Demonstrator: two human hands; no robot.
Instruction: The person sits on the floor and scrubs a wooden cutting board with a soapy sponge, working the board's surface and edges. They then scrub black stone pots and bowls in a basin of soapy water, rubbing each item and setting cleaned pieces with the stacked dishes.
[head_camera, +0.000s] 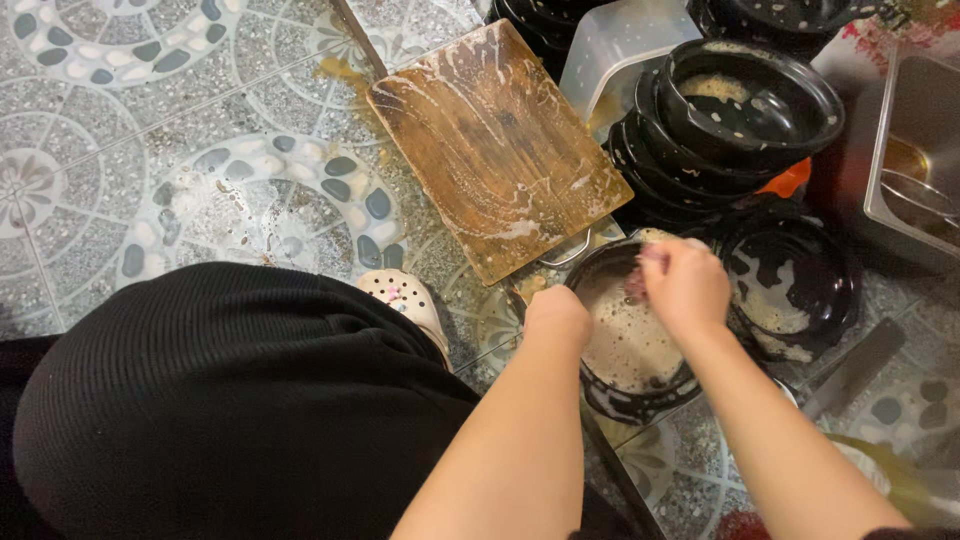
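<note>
A black round bowl (625, 395) with soapy foam inside sits on the tiled floor below me. My left hand (558, 312) grips its near-left rim. My right hand (683, 282) is closed over a pinkish scrubbing pad (636, 284) and presses it against the bowl's inner far side. The pad is mostly hidden by my fingers.
A wet, soapy wooden cutting board (497, 145) lies on the floor to the left. Stacked black bowls (740, 115) stand behind, another dirty black bowl (795, 290) at right. A metal tray (915, 150) sits far right. My knee in black cloth (220, 400) and a beige clog (405, 298) are at left.
</note>
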